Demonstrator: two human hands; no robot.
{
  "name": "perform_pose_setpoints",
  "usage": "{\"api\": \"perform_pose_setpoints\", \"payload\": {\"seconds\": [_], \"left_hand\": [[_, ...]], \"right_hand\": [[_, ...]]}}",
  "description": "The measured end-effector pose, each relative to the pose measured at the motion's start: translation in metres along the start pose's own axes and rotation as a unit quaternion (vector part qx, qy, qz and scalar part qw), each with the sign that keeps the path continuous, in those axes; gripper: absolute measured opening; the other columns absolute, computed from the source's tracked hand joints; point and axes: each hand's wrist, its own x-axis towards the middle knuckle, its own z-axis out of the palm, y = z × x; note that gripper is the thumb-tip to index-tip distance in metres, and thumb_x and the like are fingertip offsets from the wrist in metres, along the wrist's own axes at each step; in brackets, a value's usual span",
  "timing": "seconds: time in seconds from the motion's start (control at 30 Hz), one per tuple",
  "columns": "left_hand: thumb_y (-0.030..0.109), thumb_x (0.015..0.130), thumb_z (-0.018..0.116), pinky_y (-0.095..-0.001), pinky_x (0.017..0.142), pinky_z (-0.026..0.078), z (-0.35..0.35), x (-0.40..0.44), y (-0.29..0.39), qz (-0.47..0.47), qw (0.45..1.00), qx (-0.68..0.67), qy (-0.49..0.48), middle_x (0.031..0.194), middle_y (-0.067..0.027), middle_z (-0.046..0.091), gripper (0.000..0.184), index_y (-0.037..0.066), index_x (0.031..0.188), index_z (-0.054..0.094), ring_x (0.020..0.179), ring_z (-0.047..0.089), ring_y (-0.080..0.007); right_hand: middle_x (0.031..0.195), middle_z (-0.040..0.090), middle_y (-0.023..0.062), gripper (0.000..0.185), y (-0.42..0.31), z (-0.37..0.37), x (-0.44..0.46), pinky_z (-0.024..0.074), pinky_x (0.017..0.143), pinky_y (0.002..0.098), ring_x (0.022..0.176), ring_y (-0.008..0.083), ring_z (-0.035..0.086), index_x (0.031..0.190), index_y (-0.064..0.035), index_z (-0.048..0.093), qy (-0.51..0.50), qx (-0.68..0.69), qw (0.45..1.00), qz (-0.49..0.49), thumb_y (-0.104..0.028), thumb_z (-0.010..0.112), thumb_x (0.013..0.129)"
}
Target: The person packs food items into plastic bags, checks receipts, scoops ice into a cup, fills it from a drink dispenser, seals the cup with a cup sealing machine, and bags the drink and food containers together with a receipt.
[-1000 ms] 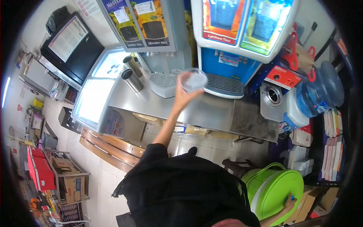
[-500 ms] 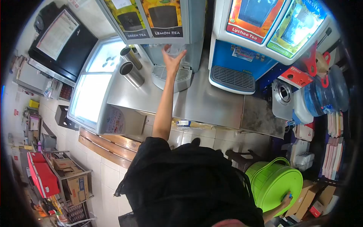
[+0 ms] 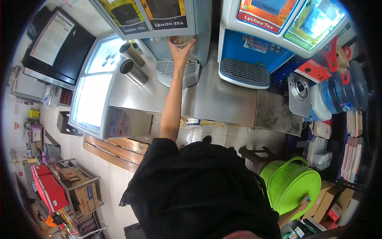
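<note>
My left hand (image 3: 181, 51) is wrapped round a clear plastic cup (image 3: 181, 41), held under the spouts of the grey dispenser (image 3: 202, 36) labelled Green Tea and Lemon Tea. Below the cup is that dispenser's grey drip tray (image 3: 187, 69). My right hand (image 3: 305, 202) is at the lower right, its fingers closed on a small blue thing on the lid of a green bucket (image 3: 299, 190). To the right of the grey dispenser stands a blue and white one (image 3: 243, 51), labelled Lychee Tea and Jasmine Tea.
Two steel tumblers (image 3: 133, 72) stand on the metal counter (image 3: 223, 101), left of the grey dispenser. A glass-topped freezer (image 3: 92, 97) is further left, with a wooden bench (image 3: 115, 153) below it. Large water bottles (image 3: 346, 89) and a dark stool (image 3: 256, 155) are at the right.
My left hand has carried the cup left from the blue dispenser's side to under the grey dispenser's spouts. My right hand stays at the green lid. The view has shifted.
</note>
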Motion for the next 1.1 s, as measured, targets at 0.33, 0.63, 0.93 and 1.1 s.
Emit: {"api": "perform_pose_setpoints", "payload": {"seconds": [0.33,0.63,0.93,1.1], "left_hand": [[0.027,0.057,0.081,-0.0337,0.092,0.031,0.003,-0.004,-0.002,-0.052,0.998,-0.039,0.026,0.110,-0.0161,0.040,0.082,-0.004,0.116,0.033,0.106,0.040,-0.0256],[0.026,0.057,0.081,-0.0338,0.093,0.031,-0.001,-0.003,-0.004,-0.068,0.996,-0.061,0.009,0.111,-0.0149,0.041,0.080,-0.003,0.116,0.034,0.107,0.040,-0.0250],[0.027,0.056,0.082,-0.0336,0.091,0.033,-0.003,-0.001,-0.001,-0.044,0.998,-0.053,-0.009,0.111,-0.0154,0.041,0.081,-0.004,0.114,0.034,0.105,0.041,-0.0246],[0.025,0.054,0.083,-0.0332,0.088,0.036,-0.004,-0.002,0.013,-0.034,0.999,-0.009,-0.003,0.107,-0.0160,0.044,0.081,-0.005,0.113,0.034,0.101,0.045,-0.0243]], "right_hand": [[0.096,0.059,0.0202,0.071,0.005,-0.001,0.004,0.0391,0.079,0.0483,0.092,0.0407,0.054,0.107,-0.0100,0.047,-0.030,-0.010,0.999,-0.024,-0.071,0.037,0.071],[0.096,0.059,0.0142,0.062,-0.015,-0.004,-0.018,0.0406,0.076,0.0407,0.089,0.0335,0.055,0.105,-0.0078,0.048,0.039,0.068,0.996,-0.048,-0.062,0.043,0.076],[0.097,0.057,0.0166,0.070,-0.007,0.002,-0.003,0.0405,0.078,0.0440,0.092,0.0351,0.053,0.109,-0.0064,0.047,0.032,0.023,0.999,-0.029,-0.066,0.043,0.072],[0.104,0.054,0.0180,0.058,-0.064,-0.013,-0.044,0.0413,0.081,0.0446,0.092,0.0354,0.053,0.107,-0.0079,0.050,0.254,-0.180,0.949,-0.060,-0.057,0.047,0.076]]}}
